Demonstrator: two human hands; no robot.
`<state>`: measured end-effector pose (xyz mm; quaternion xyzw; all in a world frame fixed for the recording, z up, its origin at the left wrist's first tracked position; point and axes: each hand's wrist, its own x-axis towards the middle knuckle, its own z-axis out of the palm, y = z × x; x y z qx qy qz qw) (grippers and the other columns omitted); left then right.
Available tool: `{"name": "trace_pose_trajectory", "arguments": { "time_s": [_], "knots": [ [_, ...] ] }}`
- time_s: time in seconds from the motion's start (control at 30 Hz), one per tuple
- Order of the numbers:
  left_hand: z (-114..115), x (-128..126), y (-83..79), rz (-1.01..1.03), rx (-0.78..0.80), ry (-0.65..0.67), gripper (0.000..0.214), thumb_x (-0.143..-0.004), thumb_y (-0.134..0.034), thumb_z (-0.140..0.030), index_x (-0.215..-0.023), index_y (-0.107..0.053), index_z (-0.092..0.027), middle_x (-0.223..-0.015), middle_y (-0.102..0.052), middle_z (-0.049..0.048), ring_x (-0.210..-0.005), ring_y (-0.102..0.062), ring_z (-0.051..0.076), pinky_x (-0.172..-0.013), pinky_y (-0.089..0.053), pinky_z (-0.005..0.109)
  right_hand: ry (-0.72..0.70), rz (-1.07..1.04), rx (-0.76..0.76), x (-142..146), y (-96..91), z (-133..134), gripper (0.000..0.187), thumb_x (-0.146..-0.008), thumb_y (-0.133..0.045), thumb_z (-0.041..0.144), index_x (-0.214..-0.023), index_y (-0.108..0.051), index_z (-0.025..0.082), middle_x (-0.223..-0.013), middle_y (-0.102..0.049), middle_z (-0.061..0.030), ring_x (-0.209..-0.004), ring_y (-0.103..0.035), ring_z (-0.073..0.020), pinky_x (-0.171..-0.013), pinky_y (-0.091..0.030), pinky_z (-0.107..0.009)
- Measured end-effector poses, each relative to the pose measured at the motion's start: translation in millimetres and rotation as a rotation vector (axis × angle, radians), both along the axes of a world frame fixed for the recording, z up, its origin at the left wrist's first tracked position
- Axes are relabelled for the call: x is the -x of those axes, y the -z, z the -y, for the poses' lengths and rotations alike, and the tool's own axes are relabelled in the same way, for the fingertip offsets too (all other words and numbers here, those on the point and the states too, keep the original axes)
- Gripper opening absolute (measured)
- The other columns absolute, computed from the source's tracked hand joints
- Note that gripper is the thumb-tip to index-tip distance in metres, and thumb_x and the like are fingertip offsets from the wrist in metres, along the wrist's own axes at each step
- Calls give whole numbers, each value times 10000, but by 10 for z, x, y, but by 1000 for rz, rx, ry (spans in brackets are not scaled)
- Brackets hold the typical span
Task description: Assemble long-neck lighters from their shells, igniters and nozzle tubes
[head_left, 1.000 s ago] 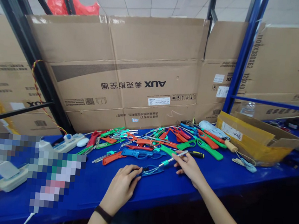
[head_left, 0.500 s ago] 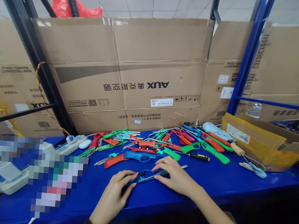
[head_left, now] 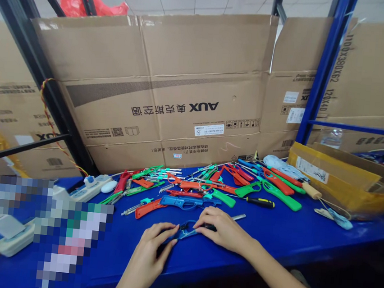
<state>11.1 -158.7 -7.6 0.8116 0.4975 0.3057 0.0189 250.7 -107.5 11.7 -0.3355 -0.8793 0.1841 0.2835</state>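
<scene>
Two hands palm-down: left hand (head_left: pixel 149 252), right hand (head_left: pixel 222 230) pinching blue tool (head_left: pixel 186 231).

The table (head_left: pixel 253 249) is a deep, glossy royal blue. Near its front edge lies a small blue-handled tool (head_left: pixel 185 231) with a dark shaft, and behind it runs a brighter blue pistol-shaped handle (head_left: pixel 186 202) beside an orange-red one (head_left: pixel 148 208). Toward the back edge, vivid green handles (head_left: pixel 281 200) mix with red and teal pieces, and a screwdriver (head_left: pixel 260 202) shows a black grip banded with yellow. Beyond the table stands tan cardboard (head_left: pixel 203 95) printed in black, a yellow-covered carton (head_left: pixel 324 184) sits at the right end, and a twisted red-and-yellow cable (head_left: pixel 49 123) winds down a black upright (head_left: pixel 34 56).
</scene>
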Motion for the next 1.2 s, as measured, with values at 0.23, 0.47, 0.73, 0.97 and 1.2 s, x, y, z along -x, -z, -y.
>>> {"name": "trace_pose_trajectory", "arguments": {
  "time_s": [0.23,0.47,0.73,0.97,1.2],
  "knots": [
    [7,-2,4,-6,33,0,291,-911,-521,-326,-1181,-629,-308,-1131,-655,71,-1039,-612,236,-883,-503,396,-37,29,-14,5,-16,22,101,-862,-607,208,-916,-692,214,-969,-608,-37,-930,-581,-169,-840,-437,-279],
    [6,-3,0,-4,36,10,300,-910,-526,-319,-1195,-617,-316,-1140,-652,67,-1040,-609,237,-878,-506,391,11,-72,32,40,24,-37,108,-875,-599,284,-869,-687,221,-884,-630,-24,-874,-585,-173,-802,-446,-287],
    [9,-12,-25,-18,29,18,285,-905,-530,-313,-1172,-629,-320,-1128,-663,61,-1025,-622,232,-874,-507,387,7,-74,-19,28,74,8,106,-882,-575,255,-884,-674,217,-899,-620,-29,-875,-575,-168,-806,-444,-288],
    [-24,-43,-85,-56,51,67,251,-902,-539,-287,-1126,-648,-320,-1121,-671,37,-1020,-626,219,-869,-512,372,-2,-98,-34,22,121,6,93,-870,-595,249,-893,-677,214,-867,-615,-24,-872,-569,-168,-815,-438,-289],
    [-56,-47,-160,-96,30,131,283,-893,-541,-254,-1144,-643,-338,-1135,-679,23,-1011,-644,203,-856,-530,345,16,-137,19,-15,112,8,121,-879,-594,292,-859,-688,218,-853,-607,-24,-859,-576,-165,-792,-451,-277]
  ]
}}
